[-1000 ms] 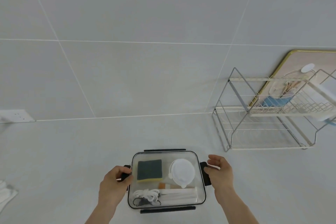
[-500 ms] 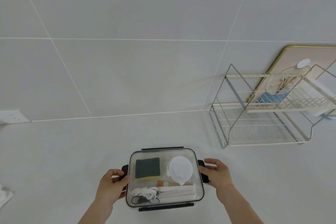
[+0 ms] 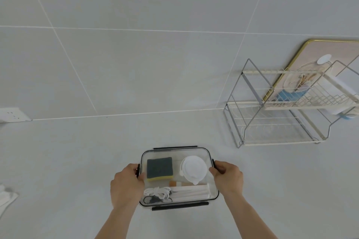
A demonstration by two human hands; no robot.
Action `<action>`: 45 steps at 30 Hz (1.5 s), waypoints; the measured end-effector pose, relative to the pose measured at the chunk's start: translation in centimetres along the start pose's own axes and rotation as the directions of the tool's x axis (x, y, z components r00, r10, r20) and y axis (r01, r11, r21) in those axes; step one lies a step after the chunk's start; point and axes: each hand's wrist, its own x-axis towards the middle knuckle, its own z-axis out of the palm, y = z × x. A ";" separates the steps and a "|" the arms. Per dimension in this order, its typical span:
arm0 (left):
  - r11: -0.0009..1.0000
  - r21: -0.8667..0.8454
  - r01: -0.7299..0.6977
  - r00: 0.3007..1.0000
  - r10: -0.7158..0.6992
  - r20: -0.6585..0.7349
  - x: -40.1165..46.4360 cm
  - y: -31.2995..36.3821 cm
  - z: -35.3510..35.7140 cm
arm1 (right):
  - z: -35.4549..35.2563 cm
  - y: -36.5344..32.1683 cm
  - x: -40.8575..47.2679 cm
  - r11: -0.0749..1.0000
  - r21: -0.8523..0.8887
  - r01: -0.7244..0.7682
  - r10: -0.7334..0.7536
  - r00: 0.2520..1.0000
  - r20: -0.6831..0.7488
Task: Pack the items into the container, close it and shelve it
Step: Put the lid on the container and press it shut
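A clear lidded container (image 3: 175,153) with black clips rests on the pale counter in front of me. Through its lid I see a dark green and yellow sponge (image 3: 159,169), a round white lid-like piece (image 3: 193,170), a coiled white cord (image 3: 157,192) and a white flat pack (image 3: 191,192). My left hand (image 3: 126,184) grips the container's left side over its clip. My right hand (image 3: 229,176) grips the right side, fingers curled over the right clip. The front and back clips stick out flat.
A two-tier wire shelf rack (image 3: 281,120) stands at the back right against the tiled wall, with a gold-rimmed board (image 3: 330,48) leaning behind it. A wall socket (image 3: 11,114) sits at far left, and white cloth (image 3: 5,198) lies at the left edge.
Both hands have closed in from beside the container onto its left and right sides. The view has shifted slightly; the container stays in about the same place.
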 end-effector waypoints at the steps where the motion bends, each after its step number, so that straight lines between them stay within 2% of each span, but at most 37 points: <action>1: 1.000 -0.021 0.017 1.000 -0.018 -0.005 0.0 0.0 -0.1 | -0.1 -0.1 0.0 1.000 0.021 -0.021 0.021 1.000 0.000; 11: 0.979 -0.182 0.095 0.995 -0.086 0.055 0.6 -0.9 0.2 | -0.3 0.3 0.9 0.985 0.100 -0.137 0.130 0.989 0.069; 15: 0.980 -0.175 0.092 0.995 -0.084 0.052 0.7 -1.2 0.5 | -0.3 0.7 1.1 0.970 0.158 -0.183 0.171 0.981 0.089; 21: 0.979 -0.178 0.100 0.990 -0.079 0.121 1.5 -1.4 0.2 | 0.0 0.7 1.2 0.973 0.165 -0.163 0.148 0.984 0.100; 23: 1.000 -0.022 -0.003 0.996 0.005 0.088 1.3 -1.2 0.3 | 0.2 0.2 0.9 0.992 0.070 -0.105 0.099 0.991 0.088; 25: 0.957 0.182 -0.225 0.974 0.229 0.003 0.7 -1.2 0.8 | 0.7 -0.3 0.6 0.986 -0.160 0.037 -0.029 0.998 0.052; 27: 0.864 0.222 -0.453 0.888 0.459 0.025 -0.4 -0.7 1.2 | 1.5 -0.6 0.0 0.917 -0.318 0.241 -0.238 0.970 0.051; 30: 0.687 0.179 -0.704 0.710 0.671 0.213 -1.8 -0.9 3.1 | 3.2 -1.2 -0.5 0.778 -0.351 0.521 -0.485 0.853 0.190; 31: 0.653 0.167 -0.739 0.672 0.697 0.249 -2.1 -1.2 3.7 | 3.8 -1.2 -0.5 0.723 -0.357 0.592 -0.540 0.806 0.242; 33: 0.647 0.126 -0.752 0.653 0.704 0.278 -2.3 -1.7 4.3 | 4.9 -1.3 -0.3 0.623 -0.380 0.684 -0.616 0.728 0.301; 36: 0.617 0.101 -0.780 0.613 0.723 0.319 -2.2 -2.1 3.9 | 6.0 -1.7 0.4 0.514 -0.439 0.737 -0.652 0.668 0.359; 38: 0.584 0.142 -0.799 0.591 0.720 0.364 -2.2 -2.0 3.7 | 6.5 -2.2 0.9 0.484 -0.461 0.744 -0.645 0.659 0.387; 41: 0.555 0.216 -0.803 0.592 0.701 0.398 -2.2 -1.8 3.7 | 7.4 -2.8 1.9 0.469 -0.494 0.732 -0.579 0.677 0.454; 45: 0.525 0.253 -0.812 0.581 0.692 0.428 -1.8 -1.3 3.8 | 8.5 -3.1 2.6 0.484 -0.516 0.707 -0.566 0.703 0.431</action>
